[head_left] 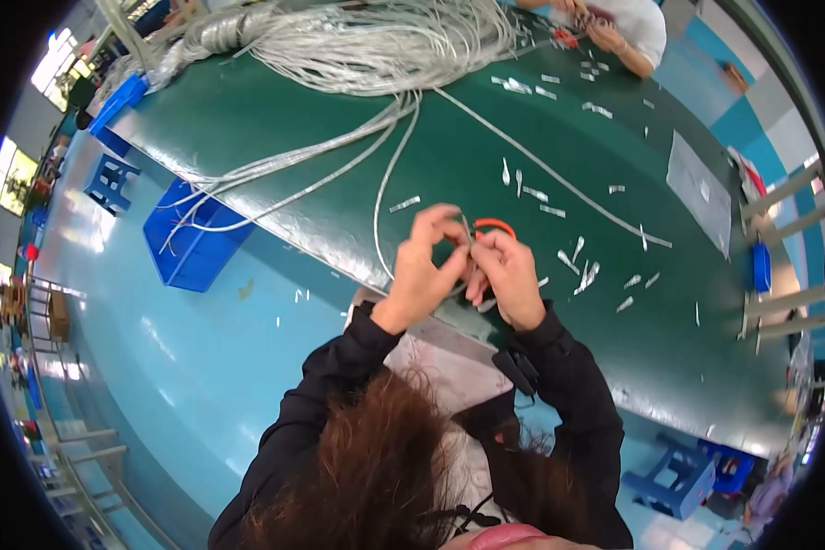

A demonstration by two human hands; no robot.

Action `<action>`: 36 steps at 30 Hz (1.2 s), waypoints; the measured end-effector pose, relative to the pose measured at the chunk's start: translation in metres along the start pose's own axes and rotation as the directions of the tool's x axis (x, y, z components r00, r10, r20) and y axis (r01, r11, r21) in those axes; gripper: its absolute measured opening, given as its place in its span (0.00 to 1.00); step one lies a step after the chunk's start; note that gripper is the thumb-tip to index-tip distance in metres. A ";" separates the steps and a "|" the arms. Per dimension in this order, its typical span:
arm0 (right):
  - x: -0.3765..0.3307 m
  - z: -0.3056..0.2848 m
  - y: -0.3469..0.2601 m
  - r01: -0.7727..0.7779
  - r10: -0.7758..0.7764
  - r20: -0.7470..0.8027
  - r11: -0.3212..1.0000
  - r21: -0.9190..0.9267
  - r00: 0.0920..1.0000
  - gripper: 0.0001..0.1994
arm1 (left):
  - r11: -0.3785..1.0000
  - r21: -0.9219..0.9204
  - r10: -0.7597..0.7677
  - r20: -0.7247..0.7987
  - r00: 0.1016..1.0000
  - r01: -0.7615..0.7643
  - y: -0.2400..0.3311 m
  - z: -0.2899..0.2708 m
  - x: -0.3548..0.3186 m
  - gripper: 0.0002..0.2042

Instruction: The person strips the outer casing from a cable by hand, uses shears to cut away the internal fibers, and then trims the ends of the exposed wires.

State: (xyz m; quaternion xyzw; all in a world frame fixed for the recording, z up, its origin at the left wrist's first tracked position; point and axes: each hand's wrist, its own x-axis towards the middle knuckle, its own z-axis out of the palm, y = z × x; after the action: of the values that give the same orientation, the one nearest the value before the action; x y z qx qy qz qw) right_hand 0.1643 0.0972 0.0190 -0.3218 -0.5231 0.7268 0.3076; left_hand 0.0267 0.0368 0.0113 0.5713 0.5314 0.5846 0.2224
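Both my hands are close together over the near edge of the green table. A thin grey cable [467, 225] stands up between my fingertips. My left hand [420, 268] curls its fingers and thumb round it. My right hand [511, 278] pinches close to the same spot with thumb and forefinger. An orange-red curved handle [495, 225] shows just behind my right fingers; whether that hand holds it or it lies on the table is hidden. To the left, a cable strand [380, 211] runs from the big bundle down to the table edge beside my left hand.
A large coil of pale cables [385, 46] covers the far side of the green table [321, 137]. Cut white scraps [588, 275] lie scattered to the right, near a clear plastic sheet [701, 192]. Cable ends hang over a blue bin [188, 243]. Another person's hands [605, 35] work at the far right.
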 end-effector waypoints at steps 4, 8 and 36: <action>0.000 0.004 -0.002 0.031 -0.031 0.019 0.999 -0.018 0.999 0.06 | 0.810 -0.544 -0.278 -0.029 0.960 0.218 -0.006 0.001 0.004 0.21; -0.001 0.006 0.000 0.076 -0.078 -0.008 0.985 -0.154 0.997 0.06 | 0.749 -0.595 -0.350 0.016 0.937 0.290 -0.002 -0.002 0.003 0.20; -0.007 0.009 -0.002 0.103 -0.102 0.017 0.961 -0.256 0.995 0.04 | 0.799 -0.492 -0.376 0.042 0.926 0.346 -0.001 -0.011 0.006 0.21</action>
State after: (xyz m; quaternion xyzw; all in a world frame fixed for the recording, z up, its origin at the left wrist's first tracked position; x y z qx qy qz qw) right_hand 0.1617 0.0876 0.0238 -0.3301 -0.6290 0.6368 0.2998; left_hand 0.0151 0.0387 0.0150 0.3670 0.4708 0.6631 0.4516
